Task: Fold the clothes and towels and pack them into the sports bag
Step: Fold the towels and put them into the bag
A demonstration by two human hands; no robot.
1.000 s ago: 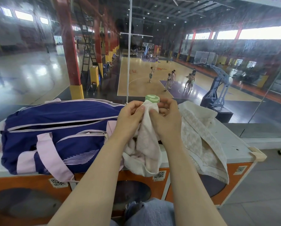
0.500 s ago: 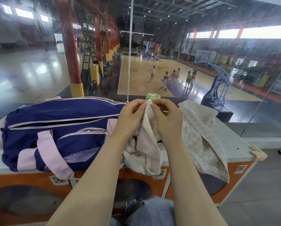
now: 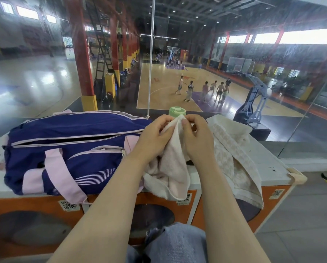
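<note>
A navy sports bag (image 3: 69, 149) with pink straps lies on the white counter (image 3: 269, 164) at the left, its top zip partly open. Just right of the bag, my left hand (image 3: 155, 137) and my right hand (image 3: 196, 137) pinch the top edge of a pale pink towel (image 3: 173, 168), which hangs down over the counter's front edge. A second, cream patterned towel (image 3: 233, 156) lies crumpled to the right and drapes over the front edge as well.
A green bottle cap (image 3: 177, 111) shows behind my hands. A glass wall stands right behind the counter, with a basketball court and players below. The counter's front has orange panels (image 3: 35, 209) with dark round openings. My knee in blue jeans (image 3: 176, 243) is below.
My hands have shifted slightly up and together along the pink towel's top edge, fingertips now pinching its corner. The bag and the cream towel have not moved.
</note>
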